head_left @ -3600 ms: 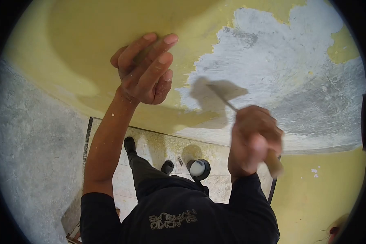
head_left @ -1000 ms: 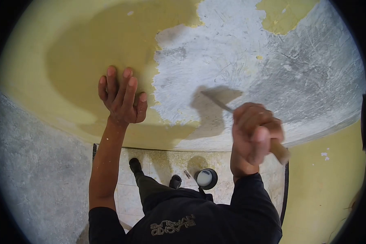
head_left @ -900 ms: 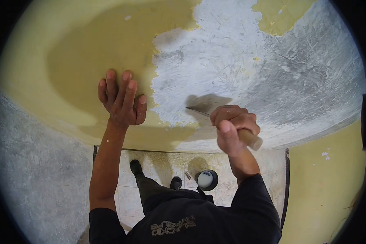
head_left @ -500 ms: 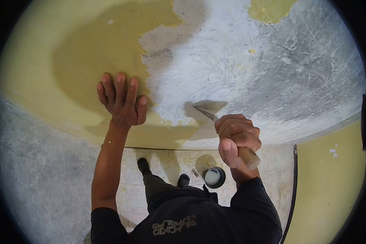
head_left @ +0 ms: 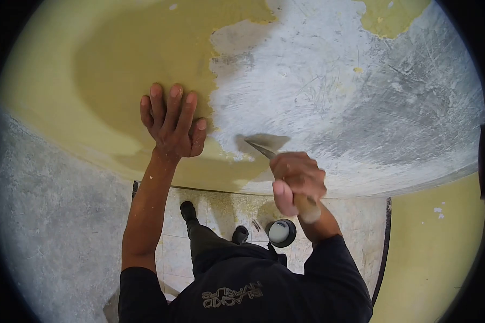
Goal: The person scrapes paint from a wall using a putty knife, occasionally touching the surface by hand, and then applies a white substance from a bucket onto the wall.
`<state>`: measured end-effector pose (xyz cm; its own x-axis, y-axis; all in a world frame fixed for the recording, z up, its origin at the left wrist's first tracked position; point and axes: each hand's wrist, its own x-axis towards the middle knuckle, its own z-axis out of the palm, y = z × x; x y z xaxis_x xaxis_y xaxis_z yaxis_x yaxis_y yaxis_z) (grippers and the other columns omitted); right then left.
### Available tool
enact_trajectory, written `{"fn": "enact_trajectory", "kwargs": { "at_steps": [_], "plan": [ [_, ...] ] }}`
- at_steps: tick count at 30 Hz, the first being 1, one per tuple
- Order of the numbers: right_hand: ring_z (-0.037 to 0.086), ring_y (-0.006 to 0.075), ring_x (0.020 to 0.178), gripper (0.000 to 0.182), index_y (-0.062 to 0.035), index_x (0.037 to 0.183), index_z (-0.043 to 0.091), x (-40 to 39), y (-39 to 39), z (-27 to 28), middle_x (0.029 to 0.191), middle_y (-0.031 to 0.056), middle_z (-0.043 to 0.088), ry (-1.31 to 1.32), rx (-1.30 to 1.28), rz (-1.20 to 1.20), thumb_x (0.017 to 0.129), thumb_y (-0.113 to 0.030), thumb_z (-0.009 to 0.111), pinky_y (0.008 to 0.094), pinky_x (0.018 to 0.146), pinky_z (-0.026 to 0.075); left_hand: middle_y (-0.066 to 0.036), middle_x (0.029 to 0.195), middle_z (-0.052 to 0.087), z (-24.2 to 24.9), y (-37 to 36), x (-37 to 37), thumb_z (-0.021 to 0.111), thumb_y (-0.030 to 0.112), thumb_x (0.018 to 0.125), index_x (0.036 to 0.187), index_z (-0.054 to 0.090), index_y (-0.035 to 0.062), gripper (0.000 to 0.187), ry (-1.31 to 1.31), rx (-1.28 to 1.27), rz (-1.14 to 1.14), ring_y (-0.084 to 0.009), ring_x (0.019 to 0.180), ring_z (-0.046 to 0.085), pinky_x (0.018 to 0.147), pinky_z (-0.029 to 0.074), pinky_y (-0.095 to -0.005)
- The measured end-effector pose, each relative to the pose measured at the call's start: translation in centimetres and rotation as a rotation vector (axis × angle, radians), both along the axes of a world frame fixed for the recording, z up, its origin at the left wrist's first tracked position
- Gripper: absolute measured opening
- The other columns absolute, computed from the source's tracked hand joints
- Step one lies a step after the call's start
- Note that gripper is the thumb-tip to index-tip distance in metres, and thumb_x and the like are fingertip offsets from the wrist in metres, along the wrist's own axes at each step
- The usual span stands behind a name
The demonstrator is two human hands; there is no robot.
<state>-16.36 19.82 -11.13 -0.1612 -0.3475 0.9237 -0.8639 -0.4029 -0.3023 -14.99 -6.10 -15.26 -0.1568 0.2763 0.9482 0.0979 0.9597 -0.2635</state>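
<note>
My left hand [head_left: 173, 126] lies flat with fingers spread on the yellow painted wall [head_left: 140, 70], close to the ragged edge of the paint. In my right hand [head_left: 299, 175] is a scraper [head_left: 260, 148], its thick wooden handle poking out below my fist. The metal blade points up and left, its tip right at the bare whitish-grey patch [head_left: 285, 97], and a shadow falls beside it. Paint is gone across this patch, which carries many scratch marks. Small pale flecks stick to my left forearm.
Below, a dark bucket [head_left: 282, 233] with whitish contents stands on the tiled floor near my feet. Yellow flakes [head_left: 229, 207] are scattered along the wall's foot. Another yellow patch [head_left: 393, 16] remains at upper right. A yellow wall [head_left: 434, 242] rises on the right, a grey one [head_left: 59, 215] on the left.
My right hand has moved left and slightly down with the scraper, bringing its tip nearer the paint edge. The view has shifted, so my left hand and the wall patch appear farther right.
</note>
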Motion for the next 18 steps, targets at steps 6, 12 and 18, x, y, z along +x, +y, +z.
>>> {"fn": "enact_trajectory", "kwargs": {
  "at_steps": [6, 12, 18],
  "plan": [
    [0.045, 0.0208, 0.043, 0.022, -0.0033, 0.067, 0.046, -0.6, -0.3, -1.4, 0.055, 0.0048, 0.044, -0.07, -0.049, 0.07, 0.077, 0.01, 0.061, 0.0341, 0.046, 0.046, -0.024, 0.146, 0.038, -0.1, -0.2, 0.2, 0.039, 0.031, 0.093, 0.132, 0.046, -0.007, 0.055, -0.015, -0.006, -0.007, -0.0468, 0.139, 0.024, 0.115, 0.009, -0.0536],
    [0.05, 0.0211, 0.046, 0.017, -0.003, 0.073, 0.046, -0.3, 0.1, -1.9, 0.055, 0.006, 0.049, -0.033, 0.005, -0.028, 0.078, 0.004, 0.061, 0.037, 0.052, 0.05, -0.013, 0.14, 0.05, -0.7, 0.3, -0.1, 0.039, 0.036, 0.095, 0.126, 0.059, 0.0087, 0.046, 0.014, 0.136, -0.042, -0.0397, 0.138, 0.031, 0.115, 0.011, -0.0499],
    [0.049, 0.0199, 0.046, 0.02, -0.0045, 0.07, 0.049, -0.2, 0.7, -1.1, 0.059, 0.0042, 0.048, -0.003, 0.046, -0.058, 0.075, 0.007, 0.065, 0.0333, 0.051, 0.049, -0.012, 0.138, 0.052, -0.9, 0.1, -0.2, 0.038, 0.035, 0.096, 0.126, 0.058, 0.0089, 0.045, 0.035, 0.13, -0.056, -0.0399, 0.137, 0.033, 0.115, 0.012, -0.05]
  ]
}}
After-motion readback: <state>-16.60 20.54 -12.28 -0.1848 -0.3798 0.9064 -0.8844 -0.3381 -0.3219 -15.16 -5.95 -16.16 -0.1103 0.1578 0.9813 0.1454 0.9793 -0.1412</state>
